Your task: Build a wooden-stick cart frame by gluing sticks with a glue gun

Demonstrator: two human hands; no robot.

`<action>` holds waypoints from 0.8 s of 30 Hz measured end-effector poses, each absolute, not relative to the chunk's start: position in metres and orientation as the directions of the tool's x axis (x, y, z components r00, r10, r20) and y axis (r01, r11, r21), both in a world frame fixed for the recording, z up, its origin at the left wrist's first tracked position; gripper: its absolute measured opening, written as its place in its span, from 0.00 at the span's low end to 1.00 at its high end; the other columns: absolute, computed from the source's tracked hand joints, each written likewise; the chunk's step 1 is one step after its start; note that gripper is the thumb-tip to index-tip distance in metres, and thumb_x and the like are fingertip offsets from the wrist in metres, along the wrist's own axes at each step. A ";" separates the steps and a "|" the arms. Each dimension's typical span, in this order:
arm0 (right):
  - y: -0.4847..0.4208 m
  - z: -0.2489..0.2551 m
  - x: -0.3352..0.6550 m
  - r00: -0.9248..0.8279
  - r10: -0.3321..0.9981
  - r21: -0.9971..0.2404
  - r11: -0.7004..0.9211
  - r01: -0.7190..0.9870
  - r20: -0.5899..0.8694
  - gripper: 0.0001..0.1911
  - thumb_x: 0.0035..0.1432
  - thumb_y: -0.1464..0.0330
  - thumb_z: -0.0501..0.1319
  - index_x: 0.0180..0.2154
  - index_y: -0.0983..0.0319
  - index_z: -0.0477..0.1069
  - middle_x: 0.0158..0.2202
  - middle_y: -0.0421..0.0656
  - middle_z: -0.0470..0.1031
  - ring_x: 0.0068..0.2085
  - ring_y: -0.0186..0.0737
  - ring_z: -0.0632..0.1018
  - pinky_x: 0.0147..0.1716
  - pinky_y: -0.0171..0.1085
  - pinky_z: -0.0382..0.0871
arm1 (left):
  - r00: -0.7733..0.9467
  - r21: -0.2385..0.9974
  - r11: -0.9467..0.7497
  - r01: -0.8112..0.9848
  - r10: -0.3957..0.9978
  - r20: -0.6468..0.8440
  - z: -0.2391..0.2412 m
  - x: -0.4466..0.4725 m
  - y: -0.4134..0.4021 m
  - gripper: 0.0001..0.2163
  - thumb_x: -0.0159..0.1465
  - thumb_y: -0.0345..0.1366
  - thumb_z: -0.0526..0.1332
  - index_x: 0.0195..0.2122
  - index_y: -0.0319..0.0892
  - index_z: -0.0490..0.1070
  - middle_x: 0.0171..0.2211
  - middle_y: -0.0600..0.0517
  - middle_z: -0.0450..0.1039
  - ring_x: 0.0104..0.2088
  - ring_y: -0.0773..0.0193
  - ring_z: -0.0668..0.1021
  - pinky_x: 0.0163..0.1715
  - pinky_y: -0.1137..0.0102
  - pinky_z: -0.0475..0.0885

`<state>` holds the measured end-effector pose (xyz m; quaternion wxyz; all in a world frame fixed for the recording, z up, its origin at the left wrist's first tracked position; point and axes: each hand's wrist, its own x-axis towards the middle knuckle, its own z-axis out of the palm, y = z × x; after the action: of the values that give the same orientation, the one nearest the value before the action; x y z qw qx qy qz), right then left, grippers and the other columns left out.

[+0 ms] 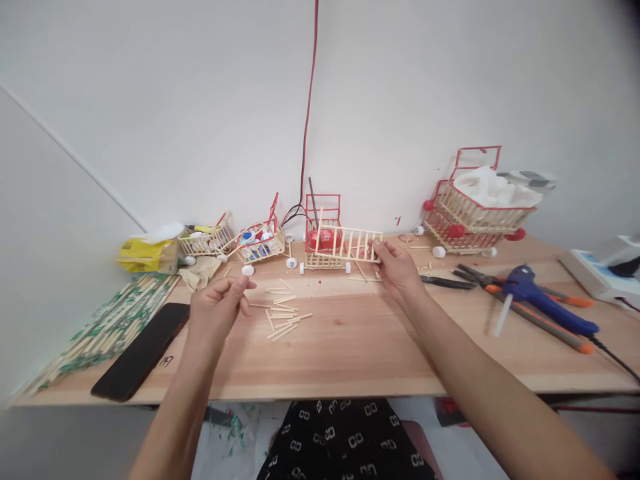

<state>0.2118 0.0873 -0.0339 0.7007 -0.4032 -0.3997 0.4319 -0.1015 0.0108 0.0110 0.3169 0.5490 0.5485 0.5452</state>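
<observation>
My right hand pinches the right end of a ladder-like frame of thin wooden sticks, held up above the table. Behind that frame stands a small stick cart with a red handle and white wheels, partly hidden. My left hand is closed, thumb against fingers, left of a loose pile of short wooden sticks. One thin stick reaches its fingertips; whether the hand grips it I cannot tell.
Two more small carts and a large cart line the wall. On the right lie a blue glue gun and pliers. Bundled sticks and a black phone lie left. A cable hangs down the wall.
</observation>
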 end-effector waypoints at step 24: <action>0.086 -0.021 0.222 0.407 0.897 -0.847 0.346 -0.405 0.172 0.21 0.35 0.53 0.72 0.26 0.61 0.72 0.20 0.33 0.63 0.20 0.26 0.61 0.15 0.29 0.52 | -0.077 0.941 -0.251 -0.227 0.968 0.240 0.026 -0.085 0.024 0.10 0.55 0.42 0.67 0.30 0.39 0.73 0.12 0.62 0.52 0.14 0.76 0.52 0.15 0.77 0.47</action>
<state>0.2215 0.0859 -0.0207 0.7511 -0.3732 -0.3300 0.4333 -0.0850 0.0242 0.0259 0.4772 0.4833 0.3831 0.6260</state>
